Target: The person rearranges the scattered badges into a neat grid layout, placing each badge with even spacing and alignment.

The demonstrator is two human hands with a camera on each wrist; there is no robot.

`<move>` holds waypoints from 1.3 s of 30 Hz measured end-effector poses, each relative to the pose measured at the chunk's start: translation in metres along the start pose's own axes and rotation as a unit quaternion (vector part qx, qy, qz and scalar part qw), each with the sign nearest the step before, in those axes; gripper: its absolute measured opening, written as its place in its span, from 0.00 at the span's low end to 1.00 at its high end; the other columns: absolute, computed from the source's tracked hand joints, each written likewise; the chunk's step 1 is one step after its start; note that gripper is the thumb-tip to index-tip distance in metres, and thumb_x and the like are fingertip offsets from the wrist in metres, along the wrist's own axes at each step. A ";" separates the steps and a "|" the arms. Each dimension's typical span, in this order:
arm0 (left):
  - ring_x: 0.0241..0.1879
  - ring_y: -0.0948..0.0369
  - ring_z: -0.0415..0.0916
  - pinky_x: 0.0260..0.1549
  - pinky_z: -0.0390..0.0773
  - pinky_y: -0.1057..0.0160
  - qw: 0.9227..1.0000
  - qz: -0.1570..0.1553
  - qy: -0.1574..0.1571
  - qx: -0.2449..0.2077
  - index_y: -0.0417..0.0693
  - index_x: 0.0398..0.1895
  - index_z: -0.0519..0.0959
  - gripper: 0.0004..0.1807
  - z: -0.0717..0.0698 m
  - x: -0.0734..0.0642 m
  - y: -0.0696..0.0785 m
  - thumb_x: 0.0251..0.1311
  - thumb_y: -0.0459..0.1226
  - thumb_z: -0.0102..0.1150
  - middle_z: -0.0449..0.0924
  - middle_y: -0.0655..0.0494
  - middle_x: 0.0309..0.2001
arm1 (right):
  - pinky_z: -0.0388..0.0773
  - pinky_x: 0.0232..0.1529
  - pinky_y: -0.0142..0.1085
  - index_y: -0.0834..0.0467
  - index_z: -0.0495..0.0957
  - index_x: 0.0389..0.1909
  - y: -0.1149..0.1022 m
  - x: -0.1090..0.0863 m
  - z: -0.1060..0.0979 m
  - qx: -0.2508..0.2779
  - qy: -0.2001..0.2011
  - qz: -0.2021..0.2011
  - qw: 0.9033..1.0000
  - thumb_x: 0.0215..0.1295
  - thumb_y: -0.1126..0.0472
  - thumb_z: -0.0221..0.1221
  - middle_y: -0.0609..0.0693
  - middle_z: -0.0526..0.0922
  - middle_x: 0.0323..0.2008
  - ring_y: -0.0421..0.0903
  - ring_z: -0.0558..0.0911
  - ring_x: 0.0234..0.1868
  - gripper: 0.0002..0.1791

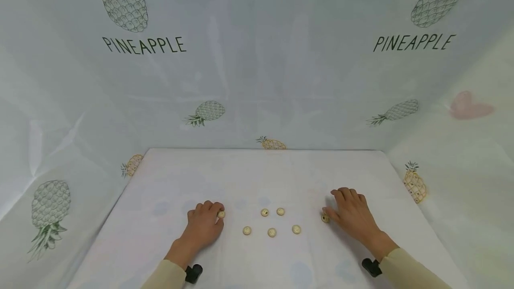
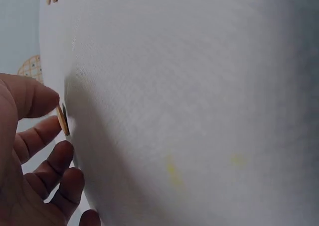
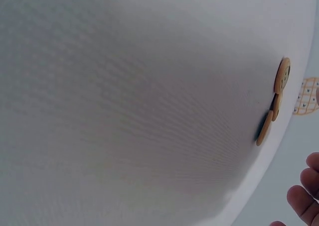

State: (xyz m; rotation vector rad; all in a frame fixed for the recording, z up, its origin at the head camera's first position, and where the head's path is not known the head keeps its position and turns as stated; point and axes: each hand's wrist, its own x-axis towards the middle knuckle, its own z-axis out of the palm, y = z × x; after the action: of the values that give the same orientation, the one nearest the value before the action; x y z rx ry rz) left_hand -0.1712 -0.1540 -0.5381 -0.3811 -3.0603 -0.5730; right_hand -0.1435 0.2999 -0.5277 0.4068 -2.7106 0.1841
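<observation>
My left hand (image 1: 204,225) is on the left part of the white table, pinching a small round wooden disc (image 1: 221,214) between thumb and forefinger. The left wrist view shows that disc (image 2: 63,120) tilted on edge between thumb and forefinger, close to the cloth; the other fingers are loosely bent. To the right, my right hand (image 1: 353,213) hovers with fingers spread and relaxed, its thumb over or beside another wooden disc (image 1: 325,218) with dark marks. Whether the thumb touches it I cannot tell. Fingertips (image 3: 301,201) show at the right wrist view's lower right.
Between the hands lie several more pale wooden discs, among them one nearer me (image 1: 271,232) and one farther back (image 1: 264,212). A white cloth covers the table (image 1: 257,177). Pineapple-printed sheeting (image 1: 261,70) walls the back and both sides.
</observation>
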 end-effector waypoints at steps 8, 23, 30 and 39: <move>0.48 0.51 0.74 0.51 0.72 0.39 1.000 -0.030 -0.002 0.003 0.48 0.49 0.79 0.14 0.000 0.000 0.000 0.67 0.43 0.71 0.78 0.53 0.44 | 0.73 0.51 0.60 0.61 0.80 0.50 -0.001 -0.001 -0.001 -0.010 -0.017 -0.011 1.000 0.65 0.50 0.72 0.58 0.80 0.47 0.60 0.78 0.51 0.22; 0.47 0.48 0.75 0.51 0.72 0.37 0.999 -0.040 0.014 -0.001 0.46 0.47 0.80 0.14 0.001 0.000 -0.001 0.66 0.43 0.71 0.80 0.49 0.46 | 0.72 0.47 0.51 0.51 0.75 0.31 -0.011 -0.013 0.007 -0.057 -0.047 -0.051 0.996 0.64 0.48 0.71 0.43 0.71 0.31 0.45 0.69 0.37 0.16; 0.48 0.49 0.76 0.53 0.72 0.36 0.999 -0.038 0.016 0.003 0.47 0.48 0.81 0.12 0.002 0.001 0.001 0.67 0.40 0.71 0.80 0.50 0.45 | 0.71 0.45 0.48 0.50 0.75 0.28 -0.016 -0.010 0.010 -0.062 -0.040 -0.057 0.996 0.64 0.43 0.72 0.42 0.71 0.29 0.45 0.70 0.36 0.19; 0.47 0.48 0.76 0.52 0.72 0.35 0.999 -0.036 0.021 -0.004 0.48 0.48 0.81 0.12 0.001 0.000 0.001 0.66 0.40 0.71 0.81 0.50 0.45 | 0.70 0.46 0.46 0.49 0.84 0.38 -0.014 -0.011 0.009 -0.014 -0.023 -0.092 0.995 0.59 0.58 0.76 0.43 0.79 0.39 0.44 0.73 0.41 0.11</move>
State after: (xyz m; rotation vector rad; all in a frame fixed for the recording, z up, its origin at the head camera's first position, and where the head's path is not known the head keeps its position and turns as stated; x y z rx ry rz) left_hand -0.1714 -0.1528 -0.5383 -0.2555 -3.0427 -0.5888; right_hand -0.1329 0.2881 -0.5393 0.6552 -2.6976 0.0873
